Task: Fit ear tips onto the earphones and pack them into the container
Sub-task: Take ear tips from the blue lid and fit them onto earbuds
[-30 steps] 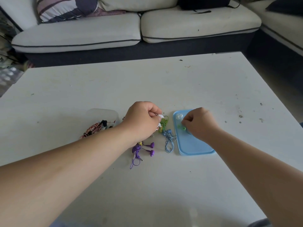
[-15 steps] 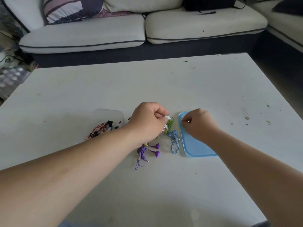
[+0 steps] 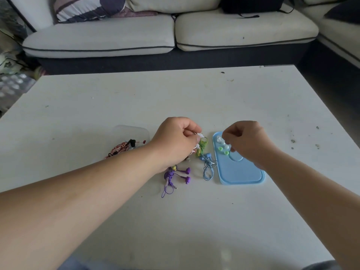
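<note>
My left hand [image 3: 178, 140] is closed around white earphones [image 3: 200, 135], whose buds poke out past my fingers. Just to the right, my right hand [image 3: 246, 140] pinches with thumb and fingers over the blue lid [image 3: 240, 170]; what it pinches is too small to tell. White ear tips [image 3: 219, 138] and green ear tips [image 3: 223, 150] lie on the lid's far end. Green earphones [image 3: 202, 148], blue earphones [image 3: 207, 164] and purple earphones [image 3: 180, 176] lie between my hands. The clear container [image 3: 132, 131] holds red-white earphones [image 3: 119, 149].
The white table [image 3: 175, 98] has scattered specks at its right side. A pale sofa [image 3: 169, 34] with a striped cushion [image 3: 85, 8] stands beyond the far edge. The table's front edge lies close to my body.
My right hand lifted off the blue lid, uncovering the white and green ear tips. My left hand kept its hold on the white earphones.
</note>
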